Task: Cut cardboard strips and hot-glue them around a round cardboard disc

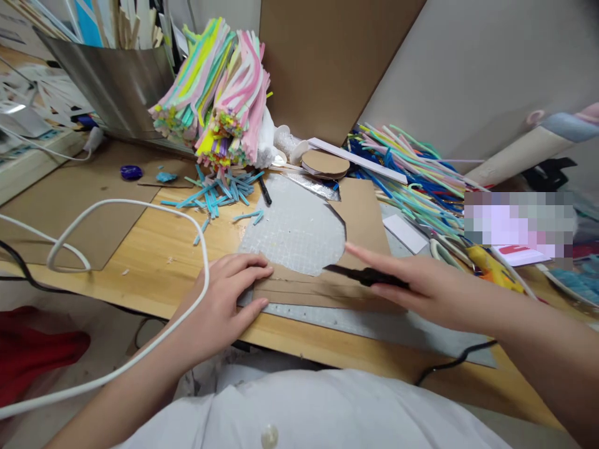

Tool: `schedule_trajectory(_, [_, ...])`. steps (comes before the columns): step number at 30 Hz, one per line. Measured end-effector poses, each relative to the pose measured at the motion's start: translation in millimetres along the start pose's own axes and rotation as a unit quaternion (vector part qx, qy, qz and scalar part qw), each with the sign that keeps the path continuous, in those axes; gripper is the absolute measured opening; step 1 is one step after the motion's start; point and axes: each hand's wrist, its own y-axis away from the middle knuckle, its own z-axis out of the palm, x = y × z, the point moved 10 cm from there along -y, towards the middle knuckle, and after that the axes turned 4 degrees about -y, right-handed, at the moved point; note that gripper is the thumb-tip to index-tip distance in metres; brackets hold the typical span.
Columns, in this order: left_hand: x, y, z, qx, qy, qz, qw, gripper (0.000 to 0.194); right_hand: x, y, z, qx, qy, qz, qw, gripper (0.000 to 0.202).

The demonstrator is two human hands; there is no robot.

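Observation:
A brown cardboard piece (362,215) with a curved cut-out edge lies on the grey cutting mat (294,234). Two long lines run along its near strip. My left hand (224,296) rests on the left end of that strip, fingers stretched out and pressing down. In my right hand (435,287) is a black utility knife (349,273), its blade pointing left over the cardboard. The right index finger extends forward. Whether the blade touches the cardboard I cannot tell. A cardboard disc (325,164) sits behind the mat.
A white cable (206,249) loops over my left forearm. Cut blue pipe cleaner pieces (222,193) and a black pen (265,189) lie left of the mat. Pipe cleaner bundles (224,93) and a metal bin (116,87) stand behind. Scissors (444,249) and a yellow glue gun (491,268) lie right.

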Motion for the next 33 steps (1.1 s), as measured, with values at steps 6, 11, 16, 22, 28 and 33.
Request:
schedule_trajectory(6, [19.1, -8.0, 8.9, -0.015, -0.014, -0.006, 1.0, 0.016, 92.6, 42.7, 17.7, 0.063, -0.244, 0.217, 0.943, 0.036])
schedule_trajectory(11, [51.5, -27.7, 35.8, -0.056, 0.009, 0.029, 0.998, 0.019, 115.4, 55.6, 16.0, 0.13, -0.184, 0.229, 0.947, 0.031])
schedule_trajectory(16, [70.9, -48.4, 48.7, -0.056, -0.008, 0.045, 0.997, 0.015, 143.2, 59.3, -7.7, 0.231, -0.099, 0.238, 0.938, 0.047])
schedule_trajectory(22, [82.7, -52.9, 49.6, -0.055, -0.061, 0.091, 0.992, 0.014, 133.7, 54.0, -27.6, 0.297, -0.037, 0.167, 0.939, 0.051])
schedule_trajectory(28, [87.5, -45.4, 51.2, -0.033, -0.088, 0.086, 0.992, 0.014, 56.1, 32.6, 1.3, 0.205, -0.068, -0.064, 0.974, 0.034])
schedule_trajectory(33, [90.3, -49.2, 56.1, -0.045, -0.106, 0.078, 0.99, 0.016, 49.8, 22.5, 17.6, 0.184, -0.114, -0.11, 0.97, 0.033])
